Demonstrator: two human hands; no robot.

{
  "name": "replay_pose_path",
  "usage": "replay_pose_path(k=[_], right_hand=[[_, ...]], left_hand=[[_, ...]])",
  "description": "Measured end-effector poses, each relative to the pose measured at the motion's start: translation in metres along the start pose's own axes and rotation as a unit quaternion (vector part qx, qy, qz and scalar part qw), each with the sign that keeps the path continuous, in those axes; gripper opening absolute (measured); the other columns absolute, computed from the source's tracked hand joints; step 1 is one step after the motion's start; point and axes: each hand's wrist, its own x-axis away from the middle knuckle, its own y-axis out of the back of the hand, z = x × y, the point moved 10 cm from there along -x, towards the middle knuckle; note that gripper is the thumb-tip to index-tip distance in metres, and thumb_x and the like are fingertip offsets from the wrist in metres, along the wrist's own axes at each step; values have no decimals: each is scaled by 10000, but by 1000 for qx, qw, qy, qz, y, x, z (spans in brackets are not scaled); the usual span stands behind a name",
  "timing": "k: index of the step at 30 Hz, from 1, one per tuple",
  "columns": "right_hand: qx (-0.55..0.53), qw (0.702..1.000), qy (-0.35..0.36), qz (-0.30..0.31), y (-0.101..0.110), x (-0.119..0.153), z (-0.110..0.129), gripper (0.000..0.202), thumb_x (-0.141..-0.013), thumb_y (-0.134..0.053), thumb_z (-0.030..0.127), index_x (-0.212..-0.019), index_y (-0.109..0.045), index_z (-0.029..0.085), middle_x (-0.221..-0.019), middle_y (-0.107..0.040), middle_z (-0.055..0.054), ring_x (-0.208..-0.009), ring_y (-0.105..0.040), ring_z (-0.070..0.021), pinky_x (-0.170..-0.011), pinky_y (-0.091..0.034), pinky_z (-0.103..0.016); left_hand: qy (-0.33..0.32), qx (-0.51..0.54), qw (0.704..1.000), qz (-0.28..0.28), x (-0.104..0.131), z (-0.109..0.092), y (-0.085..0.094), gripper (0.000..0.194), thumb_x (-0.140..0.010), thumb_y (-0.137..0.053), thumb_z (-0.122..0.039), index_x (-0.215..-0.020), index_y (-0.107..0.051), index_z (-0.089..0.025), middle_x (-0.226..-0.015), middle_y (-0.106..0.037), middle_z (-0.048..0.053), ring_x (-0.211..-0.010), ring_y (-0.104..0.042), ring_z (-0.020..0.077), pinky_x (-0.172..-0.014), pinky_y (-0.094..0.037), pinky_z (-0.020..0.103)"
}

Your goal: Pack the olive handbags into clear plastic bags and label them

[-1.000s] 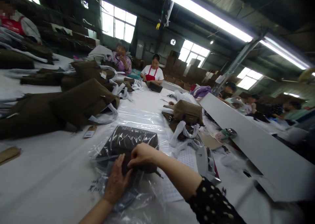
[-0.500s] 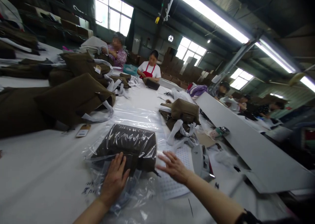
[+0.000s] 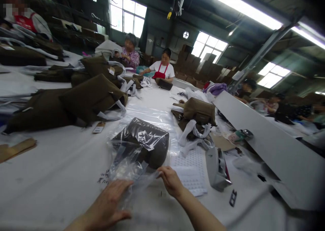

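A dark olive bag lies in a clear plastic bag on the white table in front of me. My left hand rests over the near end of the plastic, thumb and fingers apart. With thumb and fingertips, my right hand pinches the plastic's near right edge and pulls it taut. Beside my right hand lies a printed sheet. Beyond it is another olive bag with white-wrapped straps.
Several olive bags are heaped at the left, near a hang tag. On the right are a grey tape dispenser, a small dark tool, a bottle and a long white board. Co-workers sit across the table.
My right hand has gone from open beside the bag to pinching the plastic's near edge. My left hand has drawn back toward me, off the bag. The view has swung left.
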Motion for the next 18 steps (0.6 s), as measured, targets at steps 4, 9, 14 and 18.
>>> replay_pose_path(k=[4, 9, 14, 18], right_hand=[[-5, 1000, -20, -19, 3, 2, 8, 323, -940, -313, 364, -872, -580, 196, -740, -687, -29, -828, -577, -193, -780, -426, -298], [-66, 996, -58, 34, -13, 15, 38, 352, -942, -292, 408, -772, -533, 215, -628, -662, 5, -625, -610, -145, -630, -416, -234], [103, 993, -59, -20, -16, 15, 69, 312, -911, -389, 319, -667, -547, 205, -716, -634, -30, -700, -588, -169, -646, -377, -260], [160, 983, -52, -72, -14, 2, 76, 260, -879, -459, 282, -659, -571, 201, -717, -613, -27, -740, -564, -170, -693, -357, -268]], left_hand=[[112, 69, 991, -14, 26, 12, -2, 250, -850, -443, -388, -874, -658, -263, -860, -685, 16, -827, -631, 196, -776, -497, 284], [325, 244, 913, -30, 63, 62, 5, 403, -841, -366, -528, -837, -627, -222, -667, -661, -8, -677, -630, 177, -663, -493, 243], [359, 275, 892, 3, 92, 85, -6, 458, -807, -364, -573, -701, -604, -198, -630, -660, 11, -638, -622, 193, -624, -485, 267], [364, 230, 902, -34, 99, 90, 10, 406, -838, -378, -513, -814, -626, -192, -675, -682, 9, -643, -639, 191, -609, -501, 260]])
